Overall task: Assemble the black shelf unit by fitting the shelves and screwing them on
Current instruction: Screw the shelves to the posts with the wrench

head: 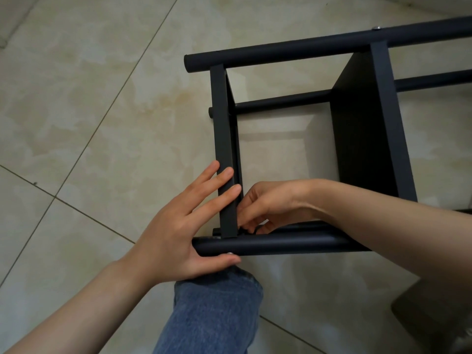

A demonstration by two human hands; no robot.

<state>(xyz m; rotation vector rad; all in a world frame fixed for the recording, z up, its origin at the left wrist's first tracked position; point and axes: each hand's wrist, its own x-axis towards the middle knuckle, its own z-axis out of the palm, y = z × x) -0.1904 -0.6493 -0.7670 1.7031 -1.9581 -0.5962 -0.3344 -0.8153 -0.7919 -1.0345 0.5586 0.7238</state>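
The black metal shelf unit (357, 129) lies sideways on the floor, two shelves fitted, while the left hand (178, 226) presses spread against the end shelf (224, 149) and the right hand (265, 205) pinches something hidden at its unfinished corner.

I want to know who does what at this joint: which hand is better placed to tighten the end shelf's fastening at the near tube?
Probably the right hand: its fingertips already reach the inside corner where the end shelf meets the near tube. The left hand lies flat, bracing both.
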